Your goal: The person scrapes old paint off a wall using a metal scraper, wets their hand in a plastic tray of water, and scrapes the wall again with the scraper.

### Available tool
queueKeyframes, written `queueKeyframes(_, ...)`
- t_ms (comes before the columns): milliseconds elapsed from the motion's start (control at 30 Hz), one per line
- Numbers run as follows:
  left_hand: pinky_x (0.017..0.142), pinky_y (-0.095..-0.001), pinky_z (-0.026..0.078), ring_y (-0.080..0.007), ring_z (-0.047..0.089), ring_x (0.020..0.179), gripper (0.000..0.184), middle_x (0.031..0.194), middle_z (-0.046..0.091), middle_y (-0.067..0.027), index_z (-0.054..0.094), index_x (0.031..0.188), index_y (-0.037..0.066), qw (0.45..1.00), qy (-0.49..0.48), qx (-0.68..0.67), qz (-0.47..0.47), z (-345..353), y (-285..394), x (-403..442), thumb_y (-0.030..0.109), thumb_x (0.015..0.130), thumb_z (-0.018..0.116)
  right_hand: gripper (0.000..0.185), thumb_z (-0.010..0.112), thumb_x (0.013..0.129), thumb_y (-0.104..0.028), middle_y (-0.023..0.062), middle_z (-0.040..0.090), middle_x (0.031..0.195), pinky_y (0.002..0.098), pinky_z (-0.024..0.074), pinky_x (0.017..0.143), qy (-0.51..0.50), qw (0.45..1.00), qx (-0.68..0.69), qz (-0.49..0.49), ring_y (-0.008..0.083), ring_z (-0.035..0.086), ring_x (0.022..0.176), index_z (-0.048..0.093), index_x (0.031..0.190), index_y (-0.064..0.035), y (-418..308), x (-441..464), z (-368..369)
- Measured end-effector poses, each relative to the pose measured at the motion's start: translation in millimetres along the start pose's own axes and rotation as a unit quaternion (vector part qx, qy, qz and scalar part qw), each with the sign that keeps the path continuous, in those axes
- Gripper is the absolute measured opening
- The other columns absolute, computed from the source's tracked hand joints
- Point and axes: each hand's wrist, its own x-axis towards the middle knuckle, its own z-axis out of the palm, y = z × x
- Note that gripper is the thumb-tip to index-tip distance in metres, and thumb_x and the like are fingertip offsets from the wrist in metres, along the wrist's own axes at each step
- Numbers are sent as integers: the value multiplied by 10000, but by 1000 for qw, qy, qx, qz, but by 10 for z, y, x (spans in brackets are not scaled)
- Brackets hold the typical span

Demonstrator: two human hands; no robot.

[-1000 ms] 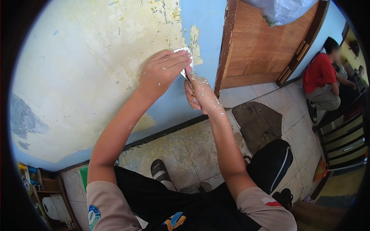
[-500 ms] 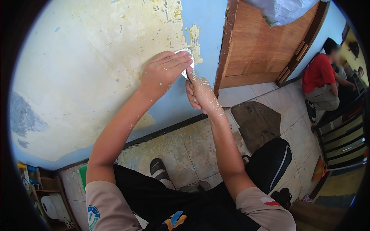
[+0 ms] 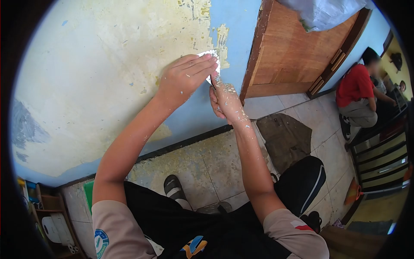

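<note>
A scraper [image 3: 217,55] with a flat, pale metal blade lies against the wall, where yellowish bare patches meet blue paint. My right hand [image 3: 227,102] is closed around its handle, which is mostly hidden, and flakes of paint cling to that hand and forearm. Flat across the blade lie the outstretched fingers of my left hand [image 3: 183,82], covering much of it. The wall [image 3: 116,56] is largely stripped to a cream surface, with blue paint [image 3: 235,43] remaining beside the door frame.
A wooden door [image 3: 297,52] stands to the right, a plastic bag [image 3: 325,13] hanging before it. A brown cloth [image 3: 284,140] lies on the tiled floor among paint flakes. A person in red [image 3: 355,88] squats farther right. At lower left is a shelf [image 3: 49,203].
Both hands and the scraper have shifted slightly upward along the wall. The camera view has turned a little. My grip looks the same.
</note>
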Motion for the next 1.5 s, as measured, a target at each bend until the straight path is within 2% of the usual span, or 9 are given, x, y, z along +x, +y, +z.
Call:
queueKeyframes(100, 954, -341, 557, -188, 699, 1107, 236, 1113, 749, -27, 751, 1013, 62, 1000, 15, -4, 7, -41, -93, 110, 54, 789, 677, 683, 413, 1017, -669, 4, 310, 461, 274, 190, 344, -12, 999, 18, -33, 109, 253, 340, 373, 621, -114, -154, 54, 1)
queueKeyframes(200, 935, -358, 560, -195, 700, 1116, 200, 1133, 753, -34, 759, 1010, 79, 999, 22, 27, 11, -111, -181, 231, 75, 812, 726, 684, 400, 1023, -663, 9, 318, 457, 277, 196, 344, -33, 999, 23, -10, 113, 261, 335, 369, 616, -114, -282, 121, -20)
queueKeyframes(433, 969, -363, 546, -197, 693, 1129, 225, 1141, 750, -28, 759, 1033, 85, 1000, -18, -8, -3, -72, -45, 27, 61, 812, 723, 682, 418, 1010, -680, 4, 313, 461, 275, 171, 343, -28, 998, 52, 9, 114, 259, 333, 370, 624, -120, -20, 9, 76)
queueKeyframes(633, 958, -366, 554, -200, 700, 1113, 237, 1126, 755, -28, 763, 1037, 101, 1000, 24, 11, -9, -194, -157, 277, 48, 811, 717, 688, 419, 1002, -694, -7, 300, 463, 274, 178, 339, -32, 996, 78, -38, 111, 246, 335, 368, 624, -122, -313, 91, 89)
queueKeyframes(767, 947, -322, 561, -167, 697, 1107, 245, 1111, 752, -15, 764, 1018, 85, 1000, -10, 5, 2, -95, -46, -2, 48, 787, 690, 678, 416, 1010, -681, 2, 305, 463, 277, 180, 337, -25, 997, 72, 13, 109, 235, 339, 369, 629, -122, 94, 29, 111)
queueKeyframes(1000, 955, -328, 556, -155, 694, 1112, 215, 1084, 755, -5, 762, 998, 107, 1000, 16, 12, -2, -93, -99, 125, 74, 797, 694, 648, 419, 1020, -658, 1, 309, 481, 278, 184, 338, -84, 987, 133, 15, 115, 239, 332, 373, 659, -121, -93, 82, 52)
queueKeyframes(1267, 954, -361, 549, -186, 696, 1125, 218, 1125, 755, -19, 763, 1030, 101, 1000, 11, 15, 5, -110, -175, 196, 86, 814, 740, 661, 427, 1007, -680, 0, 301, 476, 275, 186, 338, -77, 988, 130, 13, 113, 222, 336, 379, 658, -121, -161, 142, 32)
queueKeyframes(1333, 936, -335, 562, -163, 702, 1094, 214, 1088, 756, -10, 759, 1001, 100, 999, 23, 31, 24, -106, -173, 196, 88, 800, 685, 664, 426, 1007, -680, 0, 299, 474, 274, 185, 338, -72, 990, 123, 16, 112, 223, 336, 377, 652, -122, -111, 141, 34)
queueKeyframes(1500, 923, -338, 565, -170, 706, 1087, 213, 1084, 757, -18, 759, 996, 95, 1000, -1, 12, 15, -95, -110, 80, 79, 797, 686, 678, 423, 1002, -693, -1, 301, 468, 272, 185, 339, -75, 991, 96, 53, 109, 238, 336, 368, 635, -126, -49, 58, 36)
